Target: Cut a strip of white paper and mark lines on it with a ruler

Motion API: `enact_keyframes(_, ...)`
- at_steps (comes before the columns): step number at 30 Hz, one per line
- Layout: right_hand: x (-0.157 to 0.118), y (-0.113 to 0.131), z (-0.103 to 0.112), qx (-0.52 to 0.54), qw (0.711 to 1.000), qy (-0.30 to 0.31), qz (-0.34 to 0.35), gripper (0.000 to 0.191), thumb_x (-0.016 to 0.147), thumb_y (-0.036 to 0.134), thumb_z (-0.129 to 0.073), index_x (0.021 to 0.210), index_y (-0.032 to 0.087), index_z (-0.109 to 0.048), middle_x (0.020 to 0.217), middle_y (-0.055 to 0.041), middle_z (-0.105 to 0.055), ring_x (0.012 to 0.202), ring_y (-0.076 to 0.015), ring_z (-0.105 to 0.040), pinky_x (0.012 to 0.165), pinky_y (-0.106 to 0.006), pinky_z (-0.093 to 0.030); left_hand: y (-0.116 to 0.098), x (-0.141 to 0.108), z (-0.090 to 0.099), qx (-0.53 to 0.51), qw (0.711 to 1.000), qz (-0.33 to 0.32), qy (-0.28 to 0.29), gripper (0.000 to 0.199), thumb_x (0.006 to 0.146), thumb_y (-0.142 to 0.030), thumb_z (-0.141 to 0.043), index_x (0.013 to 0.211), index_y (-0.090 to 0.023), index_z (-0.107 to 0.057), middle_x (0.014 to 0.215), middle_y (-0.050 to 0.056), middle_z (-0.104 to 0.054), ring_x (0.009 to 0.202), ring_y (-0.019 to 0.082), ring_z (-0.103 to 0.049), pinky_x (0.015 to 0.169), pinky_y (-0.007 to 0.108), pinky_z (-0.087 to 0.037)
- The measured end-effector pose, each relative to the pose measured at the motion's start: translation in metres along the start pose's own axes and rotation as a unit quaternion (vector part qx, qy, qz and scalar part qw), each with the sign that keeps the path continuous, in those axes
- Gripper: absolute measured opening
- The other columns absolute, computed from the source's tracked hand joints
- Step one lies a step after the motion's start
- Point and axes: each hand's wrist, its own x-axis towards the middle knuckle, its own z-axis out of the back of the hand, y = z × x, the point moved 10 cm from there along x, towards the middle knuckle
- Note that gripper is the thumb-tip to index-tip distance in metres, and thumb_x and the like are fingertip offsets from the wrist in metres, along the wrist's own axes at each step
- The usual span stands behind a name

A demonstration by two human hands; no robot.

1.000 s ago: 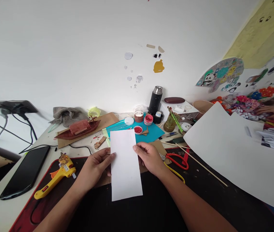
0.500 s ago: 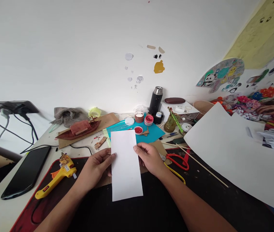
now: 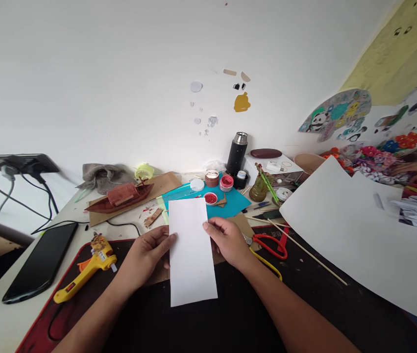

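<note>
Left hand and right hand pinch white paper by opposite edges | yellow glue gun lies off left

The place looked like a craft workshop, because the surface carried a glue gun, a pair of scissors, an open jar of red paint and a small model boat. Also, cut-out shapes were stuck on the wall, and colourful flowers lay at the right.
</note>
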Motion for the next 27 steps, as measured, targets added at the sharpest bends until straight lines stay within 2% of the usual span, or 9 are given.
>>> enact_keyframes(9, -0.001, -0.004, -0.001, -0.007, 1.000, 0.009, -0.018, 0.039, 0.094, 0.059, -0.069, 0.081, 0.022, -0.064, 0.058, 0.0048, -0.056, 0.051, -0.0145, -0.051, 0.052, -0.027, -0.039, -0.008, -0.002, 0.001, -0.004, 1.000, -0.003, -0.004, 0.064, 0.074, -0.081, -0.083, 0.088, -0.020, -0.069, 0.065, -0.001, -0.067, 0.050, 0.014, -0.059, 0.050, 0.027, -0.051)
enact_keyframes(15, -0.002, 0.003, -0.003, -0.037, 0.999, 0.014, -0.015, 0.037, 0.091, 0.055, -0.071, 0.080, 0.020, -0.067, 0.071, 0.0011, -0.063, 0.065, -0.0164, -0.058, 0.059, -0.027, -0.043, -0.014, -0.001, 0.011, -0.004, 1.000, -0.016, -0.025, 0.066, 0.077, -0.079, -0.080, 0.103, -0.021, -0.065, 0.059, -0.002, -0.067, 0.050, 0.017, -0.062, 0.050, 0.028, -0.052)
enact_keyframes(19, -0.003, 0.004, -0.005, -0.041, 0.999, 0.023, -0.019, 0.040, 0.092, 0.056, -0.069, 0.075, 0.021, -0.061, 0.066, 0.0033, -0.057, 0.058, -0.0142, -0.051, 0.055, -0.026, -0.040, -0.012, 0.000, 0.013, -0.001, 1.000, -0.013, -0.024, 0.068, 0.074, -0.080, -0.082, 0.101, -0.021, -0.062, 0.058, -0.002, -0.067, 0.048, 0.017, -0.059, 0.049, 0.029, -0.050)
enact_keyframes(22, -0.004, 0.001, -0.007, -0.039, 0.998, 0.034, -0.032, 0.040, 0.093, 0.058, -0.068, 0.077, 0.022, -0.061, 0.064, 0.0046, -0.054, 0.052, -0.0128, -0.047, 0.050, -0.026, -0.037, -0.012, -0.001, 0.014, 0.001, 0.999, -0.012, -0.029, 0.072, 0.075, -0.080, -0.081, 0.110, -0.020, -0.062, 0.059, -0.004, -0.065, 0.049, 0.017, -0.060, 0.051, 0.030, -0.051)
enact_keyframes(27, -0.004, -0.003, -0.009, -0.039, 0.998, 0.040, -0.037, 0.043, 0.092, 0.063, -0.069, 0.080, 0.022, -0.063, 0.065, 0.0047, -0.054, 0.051, -0.0126, -0.047, 0.049, -0.026, -0.037, -0.012, 0.000, 0.013, 0.013, 1.000, -0.013, -0.019, 0.090, 0.080, -0.079, -0.078, 0.138, -0.015, -0.053, 0.064, -0.005, -0.065, 0.054, 0.020, -0.064, 0.052, 0.031, -0.051)
